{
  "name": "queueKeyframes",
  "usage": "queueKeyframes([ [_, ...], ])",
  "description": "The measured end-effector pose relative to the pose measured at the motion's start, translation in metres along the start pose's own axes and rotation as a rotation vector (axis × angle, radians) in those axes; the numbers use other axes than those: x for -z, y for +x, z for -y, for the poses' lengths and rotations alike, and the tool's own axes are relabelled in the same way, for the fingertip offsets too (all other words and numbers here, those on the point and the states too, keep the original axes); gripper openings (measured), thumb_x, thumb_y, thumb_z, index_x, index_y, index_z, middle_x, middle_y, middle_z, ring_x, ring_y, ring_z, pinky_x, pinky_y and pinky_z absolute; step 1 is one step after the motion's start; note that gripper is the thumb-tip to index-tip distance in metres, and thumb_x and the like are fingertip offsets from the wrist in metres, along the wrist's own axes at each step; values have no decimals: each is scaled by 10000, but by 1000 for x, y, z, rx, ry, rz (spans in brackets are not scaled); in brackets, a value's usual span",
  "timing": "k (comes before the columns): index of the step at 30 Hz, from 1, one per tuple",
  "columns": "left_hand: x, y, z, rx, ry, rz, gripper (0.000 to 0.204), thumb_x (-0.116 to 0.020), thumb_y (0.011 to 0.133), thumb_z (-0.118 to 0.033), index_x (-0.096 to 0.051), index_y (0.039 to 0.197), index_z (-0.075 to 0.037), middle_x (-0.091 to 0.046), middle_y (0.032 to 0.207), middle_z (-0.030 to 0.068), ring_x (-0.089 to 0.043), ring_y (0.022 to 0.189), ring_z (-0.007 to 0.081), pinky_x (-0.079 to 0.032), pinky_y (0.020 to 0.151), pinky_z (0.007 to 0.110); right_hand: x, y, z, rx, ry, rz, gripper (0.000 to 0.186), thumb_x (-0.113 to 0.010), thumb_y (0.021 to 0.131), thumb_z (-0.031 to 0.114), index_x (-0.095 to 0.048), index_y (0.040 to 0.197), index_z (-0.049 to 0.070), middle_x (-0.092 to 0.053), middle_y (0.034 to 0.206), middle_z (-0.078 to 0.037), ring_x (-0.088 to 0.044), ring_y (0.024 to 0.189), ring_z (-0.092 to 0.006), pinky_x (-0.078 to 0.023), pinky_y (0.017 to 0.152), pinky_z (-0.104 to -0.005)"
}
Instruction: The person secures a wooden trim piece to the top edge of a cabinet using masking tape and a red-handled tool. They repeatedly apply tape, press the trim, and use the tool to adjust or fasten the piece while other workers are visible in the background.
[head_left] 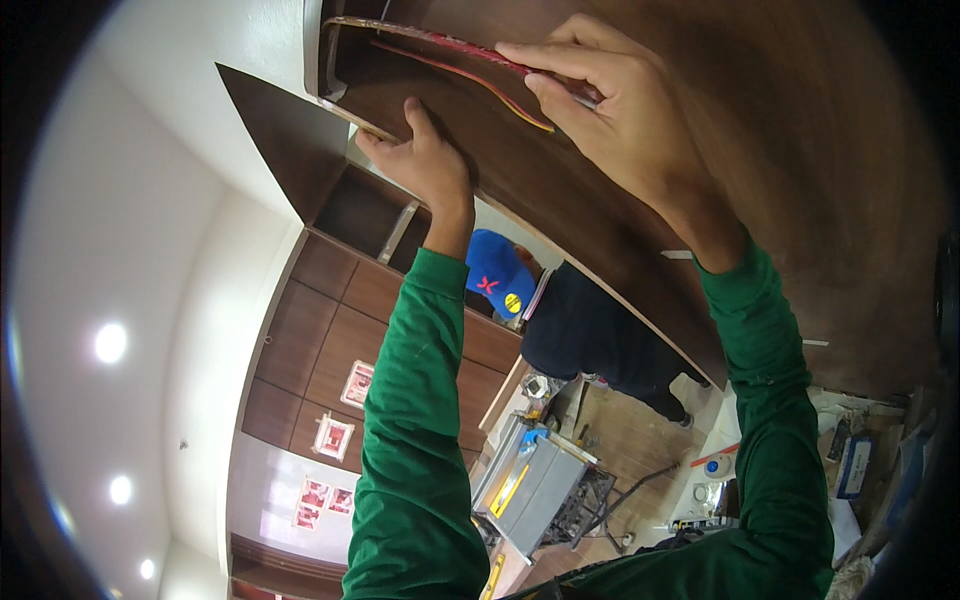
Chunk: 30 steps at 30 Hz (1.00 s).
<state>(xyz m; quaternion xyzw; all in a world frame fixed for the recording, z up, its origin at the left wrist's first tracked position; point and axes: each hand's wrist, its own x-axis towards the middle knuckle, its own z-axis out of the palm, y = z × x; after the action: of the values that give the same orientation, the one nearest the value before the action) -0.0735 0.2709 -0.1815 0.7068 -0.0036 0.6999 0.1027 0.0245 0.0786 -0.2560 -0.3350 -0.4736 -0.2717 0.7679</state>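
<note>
Pinching a long, thin red strip (455,43) with thumb and finger nearly closed, the right hand (630,108), nearer to it, has it running left from the fingertips, above the left hand (428,168), whose spread thumb and fingers hold a brown wooden board (580,205).

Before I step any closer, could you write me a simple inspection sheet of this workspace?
Surface: brown wood-look panel, beside a recess with a pale edge.
Job's things: red strip, running along the upper side of the recess to the fingers of the right hand.
Clutter: mixed items at lower right, including a blue-and-white package.
Hands: right hand pinches the strip; left hand touches the recess's pale edge, its grip unclear.
Cables: thin orange-red strand in the recess, possibly a wire.
Surroundings: co-worker in a blue cap, grey machine table, lit ceiling lights.
</note>
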Motion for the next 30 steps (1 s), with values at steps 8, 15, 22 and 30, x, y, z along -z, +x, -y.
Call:
queueKeyframes([
  [8, 2, 3, 2, -25, 59, -24, 345, -691, 932, -58, -503, 1189, 75, -654, 1147, 205, -651, 1017, 277, -498, 939, 374, 7, 0, -4, 46, -23, -18, 291, -677, 929, -22, -742, 1211, 14, -620, 895, -45, -553, 724, -88, -453, 640, -243],
  [15, 0, 3, 3, -21, 38, -24, 351, -701, 930, -74, -507, 1183, 73, -659, 1121, 196, -647, 992, 274, -493, 929, 373, 9, 0, -9, 78, 15, -85, 252, -697, 910, 25, -757, 1154, 9, -628, 843, -117, -604, 665, -195, -458, 581, -323],
  [22, 0, 4, -1, -21, 78, -33, 333, -697, 930, -73, -503, 1164, 63, -660, 1089, 185, -645, 971, 264, -496, 910, 368, 15, 2, -6, 85, -3, -102, 246, -693, 914, 28, -754, 1151, 4, -630, 837, -121, -606, 658, -198, -460, 579, -324],
  [30, 3, 6, 11, -27, 34, -29, 317, -687, 935, -59, -494, 1164, 46, -658, 1050, 153, -638, 915, 220, -508, 853, 345, 23, 3, 1, 62, -49, -93, 246, -690, 921, 28, -752, 1158, 4, -637, 846, -120, -613, 661, -189, -461, 578, -311],
])
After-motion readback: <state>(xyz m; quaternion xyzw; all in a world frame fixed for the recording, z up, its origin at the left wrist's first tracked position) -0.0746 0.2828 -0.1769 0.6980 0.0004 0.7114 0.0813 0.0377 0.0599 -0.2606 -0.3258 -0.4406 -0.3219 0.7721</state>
